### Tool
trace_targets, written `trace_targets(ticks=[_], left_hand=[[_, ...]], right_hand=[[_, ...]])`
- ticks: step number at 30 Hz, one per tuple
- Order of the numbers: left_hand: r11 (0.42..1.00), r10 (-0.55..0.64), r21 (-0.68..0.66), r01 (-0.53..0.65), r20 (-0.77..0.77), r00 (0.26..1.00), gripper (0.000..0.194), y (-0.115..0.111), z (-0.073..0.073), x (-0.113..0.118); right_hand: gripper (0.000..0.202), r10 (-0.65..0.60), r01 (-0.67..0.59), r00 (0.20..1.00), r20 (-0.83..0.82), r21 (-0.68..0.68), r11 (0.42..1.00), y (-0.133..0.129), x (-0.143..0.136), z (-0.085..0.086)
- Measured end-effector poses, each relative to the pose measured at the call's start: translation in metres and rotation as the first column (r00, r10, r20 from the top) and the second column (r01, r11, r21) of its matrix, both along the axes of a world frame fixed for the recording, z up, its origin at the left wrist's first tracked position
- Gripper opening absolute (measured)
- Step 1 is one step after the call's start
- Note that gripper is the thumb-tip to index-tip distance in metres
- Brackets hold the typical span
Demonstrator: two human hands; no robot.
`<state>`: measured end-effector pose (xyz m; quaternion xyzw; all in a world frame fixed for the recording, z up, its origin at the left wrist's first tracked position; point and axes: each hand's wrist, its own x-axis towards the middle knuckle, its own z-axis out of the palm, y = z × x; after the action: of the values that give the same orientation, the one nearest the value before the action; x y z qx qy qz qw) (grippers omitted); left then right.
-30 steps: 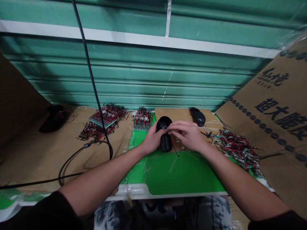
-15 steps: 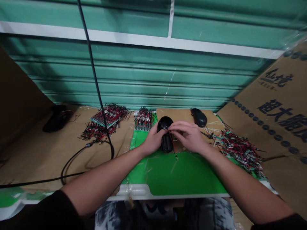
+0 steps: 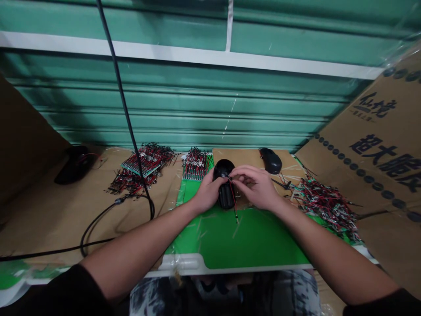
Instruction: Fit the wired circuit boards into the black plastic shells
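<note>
A black rounded device (image 3: 226, 196) is held upright over the far part of the green mat. My left hand (image 3: 209, 192) is closed round its left side, the thumb lying across the front. At its right edge my right hand (image 3: 255, 185) is pinched on a thin red and black wire (image 3: 234, 202), whose loose end hangs down in front of the device. Exactly where the wire meets the device is hidden by the fingertips.
Wired boards lie in bundles at left (image 3: 144, 160) and behind my left hand (image 3: 196, 164). A tangled wire pile (image 3: 329, 204) sits at right. Black devices rest at far left (image 3: 75, 166) and back right (image 3: 271, 160). A black cable (image 3: 122, 94) hangs down, left of centre.
The whole view has shifted slightly, so most things appear a little further left. Both hands keep their hold, and the wire's loose end has swung slightly.
</note>
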<state>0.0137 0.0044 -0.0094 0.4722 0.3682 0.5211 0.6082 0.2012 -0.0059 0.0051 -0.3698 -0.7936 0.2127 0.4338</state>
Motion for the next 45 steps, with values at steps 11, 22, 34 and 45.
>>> trace_targets(ticks=[11,22,34,45], left_hand=[[1.0,-0.013,0.027,0.015,-0.043,0.999,0.028,-0.002,-0.001,-0.001],[1.0,0.006,0.023,-0.005,-0.049,0.999,0.03,-0.002,-0.002,0.0],[0.998,-0.056,-0.033,0.057,0.014,0.998,0.036,-0.001,-0.006,0.001],[0.952,0.205,-0.27,-0.147,0.201,0.958,0.034,0.009,-0.004,-0.002]], right_hand=[[0.011,0.008,-0.01,0.999,-0.036,-0.061,0.998,0.0,-0.002,0.0],[0.038,-0.132,-0.064,0.956,-0.261,-0.627,0.776,0.002,-0.013,-0.003],[0.034,-0.149,-0.071,0.95,-0.273,-0.656,0.752,0.005,-0.015,-0.008],[0.032,0.168,-0.18,0.974,0.151,0.064,0.982,-0.012,0.005,0.02]])
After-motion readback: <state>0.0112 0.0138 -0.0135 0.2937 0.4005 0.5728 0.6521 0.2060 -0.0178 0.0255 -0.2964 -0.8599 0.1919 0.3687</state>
